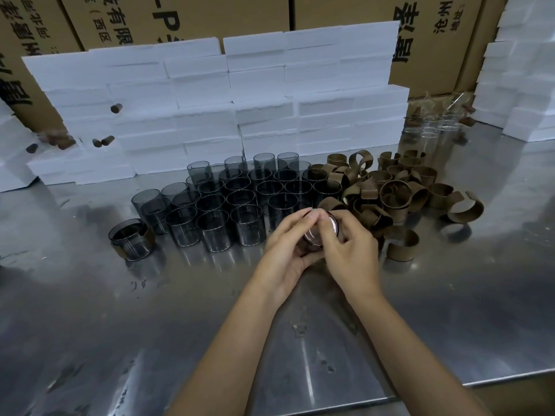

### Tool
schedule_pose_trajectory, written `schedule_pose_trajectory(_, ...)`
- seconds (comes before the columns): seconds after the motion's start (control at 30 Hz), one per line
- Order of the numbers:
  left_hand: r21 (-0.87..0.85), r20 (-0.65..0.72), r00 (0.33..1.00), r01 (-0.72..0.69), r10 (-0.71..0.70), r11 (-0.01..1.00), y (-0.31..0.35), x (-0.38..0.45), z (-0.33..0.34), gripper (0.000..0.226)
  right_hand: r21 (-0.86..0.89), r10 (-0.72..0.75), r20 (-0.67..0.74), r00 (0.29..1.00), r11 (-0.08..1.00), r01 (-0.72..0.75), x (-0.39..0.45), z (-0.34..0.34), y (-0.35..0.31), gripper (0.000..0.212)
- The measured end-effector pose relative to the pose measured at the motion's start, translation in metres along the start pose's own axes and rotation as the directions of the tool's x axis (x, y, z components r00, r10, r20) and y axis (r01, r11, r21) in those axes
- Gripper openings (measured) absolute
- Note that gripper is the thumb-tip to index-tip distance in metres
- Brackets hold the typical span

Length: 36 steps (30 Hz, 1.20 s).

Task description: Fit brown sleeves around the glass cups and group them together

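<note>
Both my hands hold one glass cup [312,237] just above the steel table, its round base turned toward me. My left hand [286,250] cups it from the left and below, and my right hand [350,250] grips it from the right. A brown sleeve seems to wrap its far side, mostly hidden by fingers. Several bare smoky glass cups [240,199] stand grouped behind my hands. One cup with a brown sleeve [130,238] stands apart at the left. A heap of curled brown sleeves [390,190] lies to the right.
The steel table [150,325] stretches toward me, its front edge at the lower right. White foam blocks [228,100] are stacked like a wall behind the cups, with more at the far right. Cardboard boxes stand behind them. Clear glasses [435,127] sit at the back right.
</note>
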<state>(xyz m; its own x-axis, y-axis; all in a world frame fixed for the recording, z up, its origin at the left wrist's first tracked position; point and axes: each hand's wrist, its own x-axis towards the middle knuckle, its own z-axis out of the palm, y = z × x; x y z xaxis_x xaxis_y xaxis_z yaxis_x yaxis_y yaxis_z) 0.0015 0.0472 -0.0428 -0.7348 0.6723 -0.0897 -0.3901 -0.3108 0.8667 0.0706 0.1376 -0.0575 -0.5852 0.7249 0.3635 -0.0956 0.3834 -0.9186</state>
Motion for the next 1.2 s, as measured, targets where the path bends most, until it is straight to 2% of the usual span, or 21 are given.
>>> schedule_pose_trajectory(0.1, -0.064, -0.066, 0.998, -0.014, 0.009, 0.998, 0.000, 0.001, -0.002, 0.040, 0.152, 0.149, -0.049, 0.988, 0.978, -0.140, 0.006, 0.000, 0.008, 0.036)
schedule_pose_trajectory(0.23, -0.155, -0.108, 0.994, -0.016, -0.001, 0.988, 0.004, 0.006, -0.010, 0.034, 0.136, 0.333, -0.050, 0.941, 0.936, -0.324, 0.025, 0.000, 0.023, 0.031)
schedule_pose_trajectory(0.37, -0.154, -0.093, 0.995, 0.025, -0.040, 0.988, 0.005, 0.006, -0.010, 0.051, 0.009, 0.361, -0.030, 0.932, 0.933, -0.361, 0.038, 0.004, 0.019, 0.039)
schedule_pose_trajectory(0.47, -0.203, -0.094, 0.994, 0.025, -0.045, 0.979, 0.006, 0.008, -0.012, 0.048, -0.009, 0.373, -0.052, 0.926, 0.927, -0.374, 0.045, 0.009, 0.015, 0.043)
schedule_pose_trajectory(0.57, -0.241, -0.093, 0.994, 0.035, -0.059, 0.970, 0.007, 0.009, -0.016, 0.046, 0.036, 0.384, -0.126, 0.915, 0.923, -0.383, 0.050, 0.016, 0.012, 0.033)
schedule_pose_trajectory(0.63, -0.239, -0.092, 0.994, 0.039, -0.063, 0.970, 0.007, 0.010, -0.017, 0.047, 0.074, 0.399, -0.132, 0.907, 0.917, -0.393, 0.053, 0.019, 0.010, 0.014)
schedule_pose_trajectory(0.67, -0.238, -0.090, 0.994, 0.041, -0.064, 0.970, 0.007, 0.010, -0.017, 0.047, 0.097, 0.405, -0.115, 0.907, 0.913, -0.395, 0.053, 0.020, 0.009, 0.009)
schedule_pose_trajectory(0.73, -0.242, -0.083, 0.994, 0.044, -0.066, 0.969, 0.008, 0.010, -0.018, 0.050, 0.148, 0.391, -0.071, 0.918, 0.914, -0.378, 0.049, 0.018, 0.009, 0.014)
schedule_pose_trajectory(0.83, -0.243, -0.072, 0.996, 0.041, -0.060, 0.969, 0.008, 0.011, -0.018, 0.050, 0.317, 0.350, 0.005, 0.937, 0.888, -0.333, 0.038, 0.005, 0.007, 0.008)
schedule_pose_trajectory(0.93, -0.231, -0.076, 0.996, 0.031, -0.050, 0.972, 0.008, 0.010, -0.016, 0.044, 0.492, 0.345, 0.136, 0.929, 0.790, -0.366, 0.034, -0.012, 0.002, 0.008)
schedule_pose_trajectory(1.03, -0.206, -0.088, 0.995, 0.026, -0.045, 0.978, 0.008, 0.008, -0.016, 0.027, 0.591, 0.311, 0.272, 0.910, 0.692, -0.414, 0.029, -0.018, -0.005, 0.015)
schedule_pose_trajectory(1.07, -0.204, -0.091, 0.995, 0.022, -0.042, 0.979, 0.008, 0.007, -0.015, 0.023, 0.585, 0.277, 0.269, 0.922, 0.714, -0.385, 0.027, -0.018, -0.006, 0.017)
schedule_pose_trajectory(1.1, -0.201, -0.095, 0.995, 0.018, -0.038, 0.979, 0.009, 0.006, -0.014, 0.024, 0.530, 0.215, 0.237, 0.947, 0.789, -0.312, 0.023, -0.018, -0.008, 0.019)
schedule_pose_trajectory(1.17, -0.170, -0.111, 0.993, 0.008, -0.027, 0.985, 0.010, 0.005, -0.012, 0.037, 0.260, -0.014, 0.137, 0.990, 0.965, -0.022, 0.014, -0.016, -0.009, 0.022)
schedule_pose_trajectory(1.2, -0.145, -0.119, 0.993, 0.000, -0.018, 0.989, 0.010, 0.004, -0.011, 0.046, 0.096, -0.152, 0.100, 0.983, 0.985, 0.142, 0.010, -0.015, -0.008, 0.020)
